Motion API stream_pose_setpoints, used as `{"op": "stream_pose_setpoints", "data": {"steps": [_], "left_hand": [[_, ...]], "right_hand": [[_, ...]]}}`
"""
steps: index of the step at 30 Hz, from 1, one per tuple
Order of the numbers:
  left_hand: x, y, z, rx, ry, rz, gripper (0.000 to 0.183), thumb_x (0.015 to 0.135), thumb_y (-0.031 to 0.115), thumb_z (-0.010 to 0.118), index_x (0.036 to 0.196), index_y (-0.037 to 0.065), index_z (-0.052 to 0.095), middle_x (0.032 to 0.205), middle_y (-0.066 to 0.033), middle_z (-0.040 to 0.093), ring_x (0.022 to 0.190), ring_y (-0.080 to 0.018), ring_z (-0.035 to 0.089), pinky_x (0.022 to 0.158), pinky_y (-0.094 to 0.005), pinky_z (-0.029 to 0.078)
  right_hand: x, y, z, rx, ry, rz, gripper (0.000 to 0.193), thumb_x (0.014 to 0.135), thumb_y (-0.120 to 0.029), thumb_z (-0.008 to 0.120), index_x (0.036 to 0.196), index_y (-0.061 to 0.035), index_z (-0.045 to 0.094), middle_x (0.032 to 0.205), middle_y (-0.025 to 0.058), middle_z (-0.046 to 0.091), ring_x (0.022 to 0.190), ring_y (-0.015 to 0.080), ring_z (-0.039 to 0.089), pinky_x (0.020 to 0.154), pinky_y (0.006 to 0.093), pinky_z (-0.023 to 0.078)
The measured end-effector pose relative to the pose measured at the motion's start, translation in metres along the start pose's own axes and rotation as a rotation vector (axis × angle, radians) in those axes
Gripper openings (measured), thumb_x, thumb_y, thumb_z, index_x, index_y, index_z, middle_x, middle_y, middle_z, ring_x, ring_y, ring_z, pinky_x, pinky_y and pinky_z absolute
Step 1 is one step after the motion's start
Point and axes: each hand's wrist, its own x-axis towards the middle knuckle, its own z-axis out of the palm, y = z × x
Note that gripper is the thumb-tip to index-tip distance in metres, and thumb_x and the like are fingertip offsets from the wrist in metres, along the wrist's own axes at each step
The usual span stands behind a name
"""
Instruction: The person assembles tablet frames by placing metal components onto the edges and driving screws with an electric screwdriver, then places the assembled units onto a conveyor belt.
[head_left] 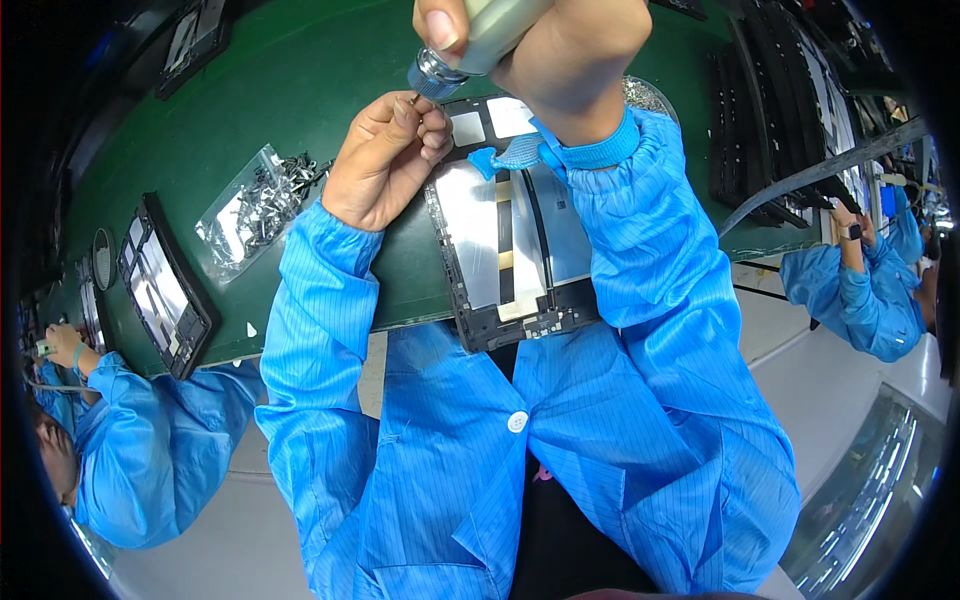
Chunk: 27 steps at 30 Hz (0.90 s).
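My right hand (570, 55) is wrapped round an electric screwdriver (505, 30) with a pale body and a metal collar, tilted so its bit points down and left. At the bit's tip, the fingers of my left hand (385, 160) are pinched together. Whatever small piece they hold is hidden. Below both hands lies an opened tablet (468, 235), its silvery inside, dark frame and circuit parts facing up. It reaches the table's front edge. A blue wrist strap (600, 152) circles my right wrist, and its loose end hangs over the tablet.
On the green table (290, 100), a clear bag (240, 220) of small metal parts lies left of my hands. Another opened tablet (165, 290) sits farther left. A dish of screws (645, 95) stands behind my right wrist. Dark frames (760, 120) are stacked right. Co-workers sit on both sides.
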Motion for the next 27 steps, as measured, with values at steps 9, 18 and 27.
{"op": "stream_pose_setpoints", "data": {"steps": [9, 18, 27], "left_hand": [[-0.002, 0.002, 0.000, 0.012, -0.001, -0.009, 0.021, 0.095, 0.022, 0.064, 0.102, 0.003, 0.063, 0.094, -0.0066, 0.062, 0.082, -0.0141, 0.050, 0.079, -0.0276, 0.046], [-0.002, 0.004, -0.002, 0.093, 0.026, 0.035, 0.022, 0.095, 0.017, 0.064, 0.109, 0.000, 0.065, 0.097, -0.0097, 0.065, 0.082, -0.0153, 0.053, 0.079, -0.0283, 0.047], [-0.002, 0.012, 0.009, 0.853, 0.212, 0.366, 0.017, 0.090, 0.002, 0.068, 0.103, -0.008, 0.068, 0.100, -0.0127, 0.068, 0.080, -0.0159, 0.062, 0.072, -0.0268, 0.051]], "right_hand": [[-0.001, 0.008, -0.003, 0.041, 0.015, 0.010, 0.021, 0.089, -0.009, 0.056, 0.092, 0.0109, 0.060, 0.070, 0.0113, 0.060, 0.046, 0.0137, 0.053, 0.043, 0.0253, 0.042], [-0.002, 0.004, 0.003, -0.060, 0.123, 0.076, 0.019, 0.089, -0.008, 0.057, 0.094, 0.0103, 0.060, 0.068, 0.0102, 0.059, 0.047, 0.0130, 0.053, 0.043, 0.0253, 0.042], [-0.001, 0.014, -0.010, -0.071, 0.012, -0.003, 0.017, 0.091, -0.006, 0.056, 0.095, 0.0094, 0.061, 0.069, 0.0091, 0.060, 0.048, 0.0124, 0.054, 0.046, 0.0250, 0.042]]}}
